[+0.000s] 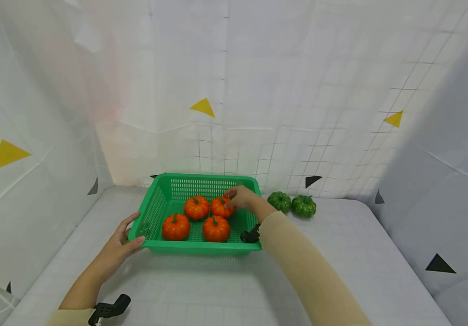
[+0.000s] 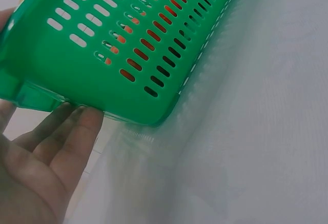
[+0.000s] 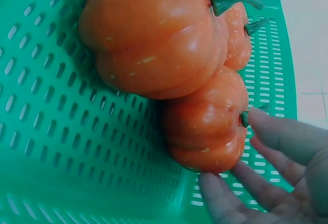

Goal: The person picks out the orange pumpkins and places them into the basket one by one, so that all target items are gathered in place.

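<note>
A green plastic basket (image 1: 201, 246) with slotted walls stands on the table and holds several orange pumpkins. My left hand (image 1: 116, 249) grips the basket's near left corner; in the left wrist view its fingertips (image 2: 91, 115) meet the basket's outer side just below the rim. Inside the basket my right hand (image 1: 244, 199) holds the far right pumpkin (image 1: 220, 208) between its digits. In the right wrist view one digit lies at that pumpkin's green stem (image 3: 245, 119), others along its lower side. A larger-looking pumpkin (image 3: 159, 39) sits beside it.
Two green pumpkins (image 1: 279, 202) stand on the white table (image 1: 340, 253) just right of the basket, past my right forearm. White sheeting (image 1: 258, 90) with yellow and black triangles rises behind and on both sides. Black cameras (image 1: 109, 309) are strapped at the wrists.
</note>
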`<state>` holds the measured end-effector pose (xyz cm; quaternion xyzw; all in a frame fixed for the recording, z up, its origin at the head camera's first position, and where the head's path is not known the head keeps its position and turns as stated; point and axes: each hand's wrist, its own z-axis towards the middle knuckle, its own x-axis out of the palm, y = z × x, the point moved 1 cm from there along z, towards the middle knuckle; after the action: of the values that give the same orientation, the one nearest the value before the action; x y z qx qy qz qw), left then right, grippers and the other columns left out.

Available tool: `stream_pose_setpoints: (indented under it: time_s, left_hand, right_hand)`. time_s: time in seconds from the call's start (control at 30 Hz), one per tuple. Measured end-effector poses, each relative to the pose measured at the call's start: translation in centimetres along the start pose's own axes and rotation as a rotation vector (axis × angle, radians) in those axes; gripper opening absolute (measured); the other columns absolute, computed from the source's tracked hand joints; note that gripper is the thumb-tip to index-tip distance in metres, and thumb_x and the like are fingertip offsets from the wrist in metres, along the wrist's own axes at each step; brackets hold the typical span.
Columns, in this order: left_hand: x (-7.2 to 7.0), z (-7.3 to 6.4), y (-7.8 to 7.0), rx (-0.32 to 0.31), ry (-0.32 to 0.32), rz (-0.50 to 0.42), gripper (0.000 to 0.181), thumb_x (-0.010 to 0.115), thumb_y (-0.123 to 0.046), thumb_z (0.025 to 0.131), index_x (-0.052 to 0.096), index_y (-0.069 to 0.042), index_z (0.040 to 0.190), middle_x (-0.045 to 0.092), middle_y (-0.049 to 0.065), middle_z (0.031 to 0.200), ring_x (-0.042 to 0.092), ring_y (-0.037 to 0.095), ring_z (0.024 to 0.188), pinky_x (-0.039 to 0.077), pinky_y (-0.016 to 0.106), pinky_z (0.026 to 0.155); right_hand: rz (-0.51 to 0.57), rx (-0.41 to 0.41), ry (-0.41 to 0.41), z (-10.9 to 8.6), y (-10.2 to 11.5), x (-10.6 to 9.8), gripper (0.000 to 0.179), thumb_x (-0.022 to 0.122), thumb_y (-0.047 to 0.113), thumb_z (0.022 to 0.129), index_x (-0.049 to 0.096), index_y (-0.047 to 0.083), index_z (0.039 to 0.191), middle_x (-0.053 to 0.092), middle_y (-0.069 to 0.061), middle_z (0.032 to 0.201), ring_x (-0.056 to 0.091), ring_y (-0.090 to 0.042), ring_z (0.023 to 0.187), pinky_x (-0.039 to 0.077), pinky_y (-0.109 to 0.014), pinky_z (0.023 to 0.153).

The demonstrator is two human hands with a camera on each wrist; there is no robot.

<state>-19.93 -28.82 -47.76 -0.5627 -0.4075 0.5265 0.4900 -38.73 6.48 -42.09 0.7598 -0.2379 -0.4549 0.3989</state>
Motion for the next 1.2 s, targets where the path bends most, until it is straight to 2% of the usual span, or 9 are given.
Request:
stream_pose_setpoints:
  time_s: [0.23,0.5,0.67,0.87,1.07,1.2]
  left_hand:
    - [0.1,-0.2,-0.4,0.003,0.003,-0.009,0.082,0.059,-0.014,0.102,0.005,-0.024,0.162,0.027,0.033,0.152,0.056,0.018,0.117,0.050,0.021,0.091]
    - [0.1,-0.1,-0.6,-0.001,0.007,-0.012,0.082,0.059,-0.014,0.102,0.005,-0.024,0.162,0.026,0.032,0.153,0.055,0.019,0.120,0.050,0.020,0.090]
    - [0.0,-0.1,-0.4,-0.007,0.003,-0.015,0.082,0.060,-0.014,0.102,0.005,-0.024,0.162,0.025,0.032,0.154,0.054,0.020,0.120,0.050,0.021,0.091]
    - [0.0,0.0,-0.3,-0.025,0.000,-0.021,0.082,0.061,-0.015,0.101,0.007,-0.026,0.162,0.026,0.030,0.154,0.056,0.011,0.116,0.050,0.021,0.092]
    - [-0.1,0.0,-0.3,-0.020,0.006,-0.024,0.082,0.060,-0.016,0.101,0.005,-0.025,0.162,0.025,0.032,0.153,0.054,0.016,0.118,0.050,0.021,0.092]
    - [0.0,0.0,-0.3,-0.024,0.001,-0.023,0.083,0.061,-0.016,0.101,0.006,-0.025,0.162,0.026,0.031,0.152,0.055,0.015,0.117,0.050,0.021,0.092]
  right_hand:
    - [-0.081,-0.023,-0.014,-0.5,0.6,-0.7,0.046,0.072,0.008,0.093,0.060,0.008,0.137,0.050,-0.017,0.145,0.055,-0.034,0.124,0.052,-0.045,0.098]
    - [-0.159,-0.075,0.038,-2.6,2.6,-2.5,0.050,0.069,0.014,0.096,0.053,0.005,0.143,0.046,-0.020,0.149,0.056,-0.036,0.122,0.049,-0.048,0.100]
    - [-0.160,-0.100,0.070,-3.7,2.9,-3.3,0.051,0.068,0.017,0.097,0.052,0.005,0.144,0.046,-0.022,0.149,0.055,-0.035,0.125,0.050,-0.048,0.100]
    - [-0.169,-0.117,0.051,-5.2,2.9,-4.2,0.050,0.068,0.020,0.097,0.053,0.009,0.144,0.050,-0.019,0.146,0.059,-0.032,0.120,0.052,-0.042,0.096]
    - [-0.258,-0.172,0.030,-6.7,2.9,-4.7,0.050,0.068,0.025,0.097,0.054,0.010,0.142,0.052,-0.019,0.143,0.058,-0.032,0.121,0.052,-0.045,0.097]
    - [-0.296,-0.185,0.014,-7.9,2.8,-4.8,0.048,0.069,0.027,0.097,0.056,0.013,0.141,0.055,-0.017,0.141,0.056,-0.033,0.124,0.051,-0.047,0.097]
